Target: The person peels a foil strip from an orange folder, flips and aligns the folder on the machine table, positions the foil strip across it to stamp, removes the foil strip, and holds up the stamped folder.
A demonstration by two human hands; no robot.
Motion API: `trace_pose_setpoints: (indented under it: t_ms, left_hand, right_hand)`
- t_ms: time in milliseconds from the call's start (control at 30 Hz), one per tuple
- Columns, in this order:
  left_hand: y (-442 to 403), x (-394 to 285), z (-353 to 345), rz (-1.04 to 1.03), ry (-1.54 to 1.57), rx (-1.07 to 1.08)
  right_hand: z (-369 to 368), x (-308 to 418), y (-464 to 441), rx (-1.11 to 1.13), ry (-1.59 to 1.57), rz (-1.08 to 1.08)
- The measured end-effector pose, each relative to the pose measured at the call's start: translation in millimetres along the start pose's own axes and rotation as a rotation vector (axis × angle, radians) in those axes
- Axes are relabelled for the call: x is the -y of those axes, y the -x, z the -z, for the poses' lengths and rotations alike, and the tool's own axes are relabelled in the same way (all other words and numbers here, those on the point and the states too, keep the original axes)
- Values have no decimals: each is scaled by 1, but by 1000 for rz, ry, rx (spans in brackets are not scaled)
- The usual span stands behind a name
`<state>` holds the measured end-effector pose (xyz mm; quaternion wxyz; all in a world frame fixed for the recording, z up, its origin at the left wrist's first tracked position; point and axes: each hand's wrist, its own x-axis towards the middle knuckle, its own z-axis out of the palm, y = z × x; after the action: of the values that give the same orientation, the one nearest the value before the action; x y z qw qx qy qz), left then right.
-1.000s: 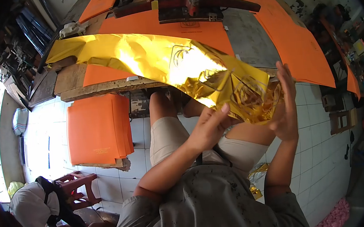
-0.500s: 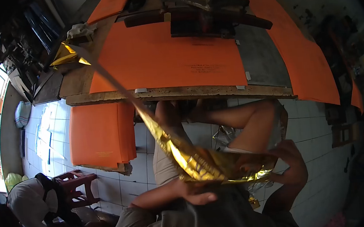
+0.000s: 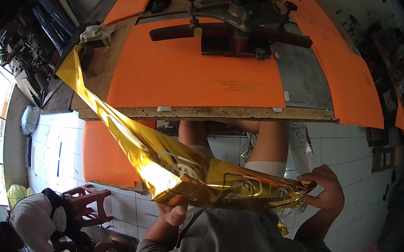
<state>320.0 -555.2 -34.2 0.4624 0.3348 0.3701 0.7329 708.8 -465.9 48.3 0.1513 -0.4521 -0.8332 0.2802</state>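
Note:
A long strip of shiny gold foil [image 3: 133,140] with pale printed outlines stretches across my lap. Its narrow far end reaches up to the table's left side, beside a small box with a cloth on it. My left hand [image 3: 173,215] is closed on the near edge of the foil, thumb showing below and the other fingers mostly hidden behind it. At the foil's right end, my right hand [image 3: 326,189] pinches the gathered tip between thumb and fingers. Beyond the foil, a large orange sheet [image 3: 172,70] with small dark print lies on the table under a press [image 3: 240,39].
The wooden table edge [image 3: 201,114] runs just ahead of my knees. More orange sheets [image 3: 339,64] lie at the right, and an orange stack [image 3: 110,156] sits low on the left. Another person [image 3: 38,219] is bent over at lower left, beside a red stool [image 3: 90,202].
My left hand has moved left along the foil, which is now spread wider and shows its printed outlines. My right hand keeps its pinch. My legs have shifted, and the view has tilted slightly.

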Motion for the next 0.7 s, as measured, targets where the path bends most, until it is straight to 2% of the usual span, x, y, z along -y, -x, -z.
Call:
trace_pose_setpoints:
  t_ms: [133,333,367,400,567,633,667,700]
  left_hand:
    - [-13,-3,13,60,94,-18]
    - [-30,4,34,-78,160,16]
    - [-29,-4,28,-31,178,-31]
    - [-38,-9,20,-78,217,3]
    - [-49,-19,32,-122,130,-130]
    - [-39,-17,68,-94,110,-108]
    - [-36,-15,88,-95,92,-85]
    - [-37,-15,100,-117,108,-202]
  right_hand:
    - [8,-6,-5,41,12,-46]
    - [36,0,-5,80,-161,6]
    - [39,-2,-2,145,-240,-26]
    - [43,-1,-3,211,-272,-21]
    - [35,-7,-17,587,-412,18]
    - [22,-11,-25,771,-440,-18]
    - [9,-17,-26,767,-497,-6]
    - [-6,-22,-27,761,-553,4]
